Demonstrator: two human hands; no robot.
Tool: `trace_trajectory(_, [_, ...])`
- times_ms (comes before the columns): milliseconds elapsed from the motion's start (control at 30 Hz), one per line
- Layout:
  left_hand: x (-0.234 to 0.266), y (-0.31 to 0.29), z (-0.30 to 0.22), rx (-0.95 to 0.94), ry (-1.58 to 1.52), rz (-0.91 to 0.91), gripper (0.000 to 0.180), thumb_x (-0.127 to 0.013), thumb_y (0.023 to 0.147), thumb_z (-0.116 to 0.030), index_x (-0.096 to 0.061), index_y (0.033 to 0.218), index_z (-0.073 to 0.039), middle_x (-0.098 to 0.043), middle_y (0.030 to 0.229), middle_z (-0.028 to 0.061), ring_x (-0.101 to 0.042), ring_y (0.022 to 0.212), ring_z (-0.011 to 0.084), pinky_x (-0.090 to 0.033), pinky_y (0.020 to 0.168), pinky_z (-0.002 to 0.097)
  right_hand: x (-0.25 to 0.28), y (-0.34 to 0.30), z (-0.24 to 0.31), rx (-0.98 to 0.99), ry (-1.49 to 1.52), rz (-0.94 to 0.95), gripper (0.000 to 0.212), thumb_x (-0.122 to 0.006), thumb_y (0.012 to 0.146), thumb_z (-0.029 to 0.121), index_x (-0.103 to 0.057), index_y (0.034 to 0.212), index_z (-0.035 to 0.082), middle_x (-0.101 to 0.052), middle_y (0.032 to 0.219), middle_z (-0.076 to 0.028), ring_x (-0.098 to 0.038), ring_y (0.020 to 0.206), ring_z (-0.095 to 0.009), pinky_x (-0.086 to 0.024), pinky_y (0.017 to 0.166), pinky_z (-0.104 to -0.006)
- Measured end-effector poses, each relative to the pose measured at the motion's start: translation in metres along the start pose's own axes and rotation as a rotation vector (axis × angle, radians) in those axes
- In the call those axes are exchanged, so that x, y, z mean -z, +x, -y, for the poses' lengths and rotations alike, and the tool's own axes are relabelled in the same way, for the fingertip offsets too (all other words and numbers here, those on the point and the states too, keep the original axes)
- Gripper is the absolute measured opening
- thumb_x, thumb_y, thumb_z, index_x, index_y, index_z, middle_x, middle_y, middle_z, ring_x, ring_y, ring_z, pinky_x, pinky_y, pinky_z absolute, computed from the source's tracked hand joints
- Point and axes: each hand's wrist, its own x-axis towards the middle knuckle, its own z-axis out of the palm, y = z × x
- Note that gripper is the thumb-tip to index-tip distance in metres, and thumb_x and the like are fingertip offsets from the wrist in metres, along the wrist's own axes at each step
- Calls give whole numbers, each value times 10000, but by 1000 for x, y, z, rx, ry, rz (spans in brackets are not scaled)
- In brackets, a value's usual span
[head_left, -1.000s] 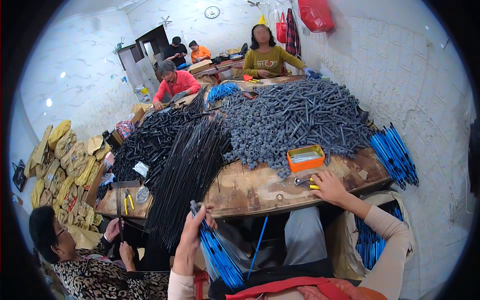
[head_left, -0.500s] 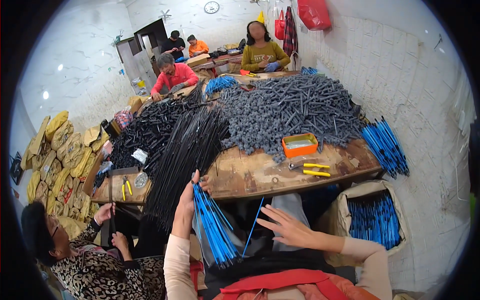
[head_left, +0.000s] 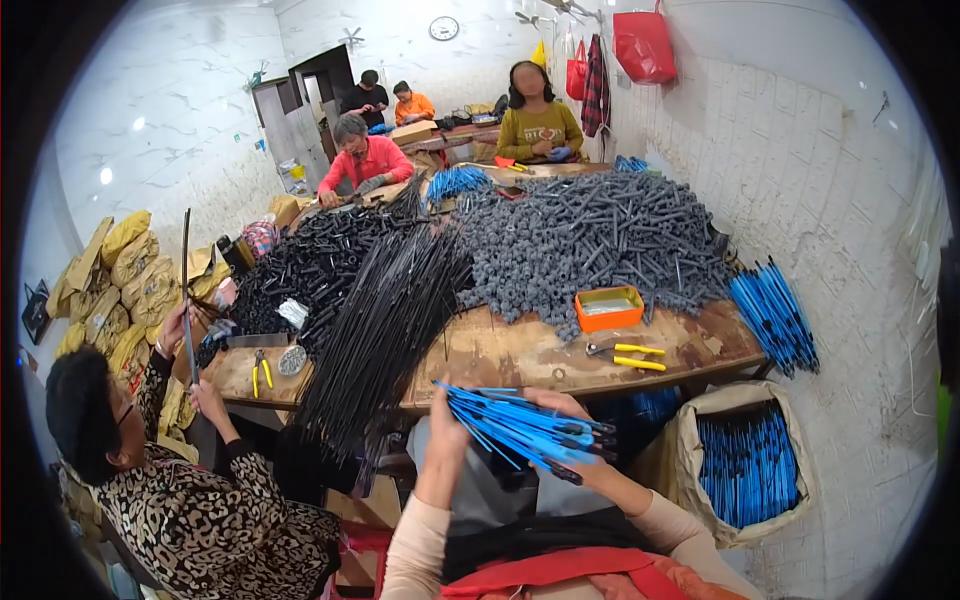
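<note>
A bundle of thin blue rods with black tips (head_left: 525, 422) lies crosswise over my lap, just in front of the table's near edge. Around its left end my left hand (head_left: 446, 432) is closed. My right hand (head_left: 598, 476) cups the black-tipped end from below and behind, partly hidden by the rods, with fingers showing above them. Some rods fan out loosely from the bunch. On the table beyond lie yellow-handled pliers (head_left: 638, 357) and an open orange tin (head_left: 609, 320).
Grey ribbed plastic parts (head_left: 590, 240) and long black rods (head_left: 385, 340) are heaped on the wooden table (head_left: 500, 350). A sack of blue rods (head_left: 745, 465) stands at my right. A co-worker in leopard print (head_left: 215, 520) sits at left, holding a dark strip (head_left: 187, 290).
The bundle has swung from hanging steeply to lying crosswise, and has moved right. My right hand, earlier spread beside a single blue rod, now holds the bundle's end. The co-worker's strip is raised.
</note>
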Motion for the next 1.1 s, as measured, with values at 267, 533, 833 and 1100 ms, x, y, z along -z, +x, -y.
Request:
trace_trajectory(267, [-17, -43, 28, 80, -7, 72, 471, -540, 942, -463, -640, 940, -4, -686, 907, 125, -638, 891, 261, -518, 814, 411, 9, 18, 38, -157, 476, -106, 457, -803, 724, 144, -633, 1118, -13, -649, 1095, -146, -599, 1026, -245, -469, 899, -381])
trace_trajectory(533, [28, -88, -14, -234, 405, 70, 363, -570, 962, -218, -514, 1276, -44, -632, 1094, 77, -596, 1032, 181, -445, 943, 348, 12, 47, 73, -677, 709, -52, 392, -716, 792, 6, -601, 1166, 9, -674, 1021, -36, -637, 957, -147, -496, 867, -308])
trace_trajectory(833, [70, -134, -9, 317, 212, 346, 489, -633, 921, -351, -511, 1273, -33, -621, 1159, 99, -624, 1030, 208, -522, 875, 367, -27, -35, 36, -943, 523, 331, 435, -663, 873, 92, -540, 1273, -24, -637, 1161, -73, -579, 1070, -146, -436, 949, -307])
trace_trajectory(1100, [49, -121, -22, 377, 604, 638, 420, -708, 796, -61, -550, 1183, -19, -592, 1139, 53, -551, 1071, 143, -405, 960, 289, -19, -46, 34, -992, 472, 253, 431, -629, 904, 223, -547, 1256, -12, -608, 1152, -66, -547, 1099, -156, -407, 976, -315])
